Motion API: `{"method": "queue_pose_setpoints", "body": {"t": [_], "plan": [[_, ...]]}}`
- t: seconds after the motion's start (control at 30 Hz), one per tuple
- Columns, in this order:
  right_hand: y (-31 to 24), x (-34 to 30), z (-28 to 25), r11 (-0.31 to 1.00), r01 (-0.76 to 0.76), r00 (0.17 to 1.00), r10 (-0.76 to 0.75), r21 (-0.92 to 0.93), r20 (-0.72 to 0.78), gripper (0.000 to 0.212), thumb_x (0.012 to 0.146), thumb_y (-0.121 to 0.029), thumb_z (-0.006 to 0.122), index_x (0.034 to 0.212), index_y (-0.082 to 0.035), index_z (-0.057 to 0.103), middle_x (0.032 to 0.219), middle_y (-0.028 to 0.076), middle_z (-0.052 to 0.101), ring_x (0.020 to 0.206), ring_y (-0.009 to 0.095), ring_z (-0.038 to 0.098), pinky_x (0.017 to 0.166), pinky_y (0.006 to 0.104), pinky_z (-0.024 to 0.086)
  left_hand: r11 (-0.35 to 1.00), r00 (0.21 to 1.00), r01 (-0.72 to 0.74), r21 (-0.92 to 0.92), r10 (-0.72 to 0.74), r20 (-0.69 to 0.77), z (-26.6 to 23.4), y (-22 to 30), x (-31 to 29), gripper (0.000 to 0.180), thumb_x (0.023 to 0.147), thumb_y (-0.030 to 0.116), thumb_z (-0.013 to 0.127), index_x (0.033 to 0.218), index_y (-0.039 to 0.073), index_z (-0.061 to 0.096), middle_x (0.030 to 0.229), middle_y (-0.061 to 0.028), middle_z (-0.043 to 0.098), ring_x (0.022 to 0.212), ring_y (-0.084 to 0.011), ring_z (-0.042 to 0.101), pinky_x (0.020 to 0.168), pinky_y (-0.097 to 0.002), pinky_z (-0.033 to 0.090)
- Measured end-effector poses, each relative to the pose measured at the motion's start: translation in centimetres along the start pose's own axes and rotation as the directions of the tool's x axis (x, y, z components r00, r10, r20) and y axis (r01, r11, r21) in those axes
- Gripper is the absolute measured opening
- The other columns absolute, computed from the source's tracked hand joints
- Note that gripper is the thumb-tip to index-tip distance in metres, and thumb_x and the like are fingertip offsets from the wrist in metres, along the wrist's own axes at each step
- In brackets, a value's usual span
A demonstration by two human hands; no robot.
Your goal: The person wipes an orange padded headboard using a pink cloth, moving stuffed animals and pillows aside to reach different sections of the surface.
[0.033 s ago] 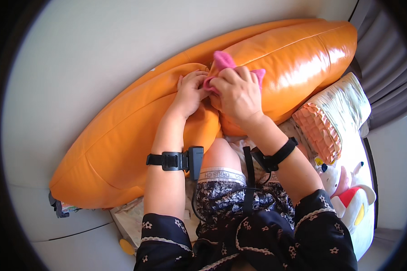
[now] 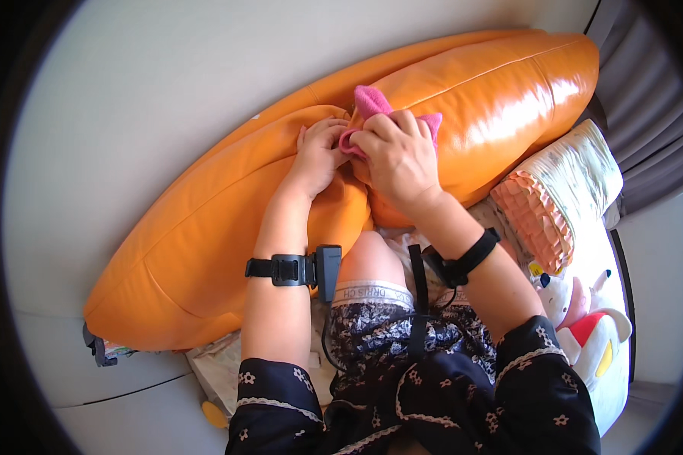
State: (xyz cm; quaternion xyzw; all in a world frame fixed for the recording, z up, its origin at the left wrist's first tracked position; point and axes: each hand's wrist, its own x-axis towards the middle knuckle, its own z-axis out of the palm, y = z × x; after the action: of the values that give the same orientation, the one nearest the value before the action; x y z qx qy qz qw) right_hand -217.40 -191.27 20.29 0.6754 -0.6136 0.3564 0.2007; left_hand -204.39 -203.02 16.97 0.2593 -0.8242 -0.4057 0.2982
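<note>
A large orange leather-like backrest (image 2: 220, 212) stretches across the scene, with a deep crease between its left and right cushions. At that crease, my right hand (image 2: 400, 159) is closed round a pink cloth (image 2: 371, 101); the cloth sticks out above the knuckles and at both sides. Its lower edge touches the orange surface. My left hand (image 2: 317, 161) lies just left of it, fingers bent over the edge of the left cushion and gripping the orange material. The left fingertips near the crease are partly hidden.
A folded pale quilt with peach ruffles (image 2: 539, 212) lies at the right. Below it rests a white plush toy (image 2: 584, 334) with red and yellow patches. A grey curtain (image 2: 645, 106) hangs at the far right, and a pale wall (image 2: 144, 98) rises behind the backrest.
The pink cloth and my right hand have shifted very slightly to the left. My left hand stays at the cushion edge.
</note>
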Motion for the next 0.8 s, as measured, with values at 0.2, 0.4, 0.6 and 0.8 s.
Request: {"method": "queue_pose_setpoints", "body": {"t": [0.2, 0.4, 0.6, 0.8], "plan": [[5.1, -0.3, -0.8, 0.979, -0.13, 0.992, 0.127, -0.157, -0.028, 0.016, 0.074, -0.013, 0.06, 0.086, -0.019, 0.068, 0.09, -0.004, 0.058, 0.091, 0.023, 0.052, 0.079, 0.0368, 0.042, 0.985, 0.999, 0.038, 0.168, -0.041, 0.015, 0.3, 1.4, 0.4, 0.04, 0.083, 0.029, 0.058, 0.111, 0.001, 0.058, 0.124, -0.0104, 0.053, 0.124, -0.0232, 0.04, 0.109, -0.0454, 0.006], [0.4, -0.3, 0.1, 0.999, -0.014, 0.999, 0.012, 0.036, 0.051, 0.017, 0.069, -0.02, 0.067, 0.086, -0.018, 0.067, 0.095, -0.003, 0.056, 0.097, 0.023, 0.049, 0.084, 0.0371, 0.041, 0.999, 0.999, -0.011, 0.045, 0.009, 0.035, 0.6, 0.1, 0.6, 0.025, 0.082, 0.027, 0.059, 0.097, 0.007, 0.065, 0.115, -0.0058, 0.057, 0.116, -0.0215, 0.046, 0.104, -0.0435, 0.015], [5.6, -0.4, -0.4, 0.978, -0.171, 0.984, 0.165, -0.116, -0.06, 0.016, 0.076, -0.013, 0.057, 0.087, -0.019, 0.068, 0.091, -0.003, 0.058, 0.091, 0.024, 0.051, 0.079, 0.0363, 0.043, 0.986, 0.999, 0.022, 0.167, -0.013, -0.052, 0.3, 1.5, 0.1, 0.033, 0.082, 0.03, 0.059, 0.103, 0.005, 0.063, 0.118, -0.0086, 0.056, 0.116, -0.0236, 0.045, 0.106, -0.0452, 0.012], [5.7, -1.1, 0.0, 0.964, -0.213, 0.974, 0.197, -0.158, -0.113, 0.016, 0.075, -0.011, 0.059, 0.086, -0.018, 0.069, 0.09, -0.002, 0.058, 0.089, 0.026, 0.052, 0.077, 0.0378, 0.043, 0.956, 1.0, -0.015, 0.294, 0.02, -0.014, 0.9, 1.5, 0.5, 0.038, 0.079, 0.034, 0.062, 0.1, 0.003, 0.064, 0.113, -0.0112, 0.059, 0.114, -0.0279, 0.047, 0.104, -0.0468, 0.019]]}}
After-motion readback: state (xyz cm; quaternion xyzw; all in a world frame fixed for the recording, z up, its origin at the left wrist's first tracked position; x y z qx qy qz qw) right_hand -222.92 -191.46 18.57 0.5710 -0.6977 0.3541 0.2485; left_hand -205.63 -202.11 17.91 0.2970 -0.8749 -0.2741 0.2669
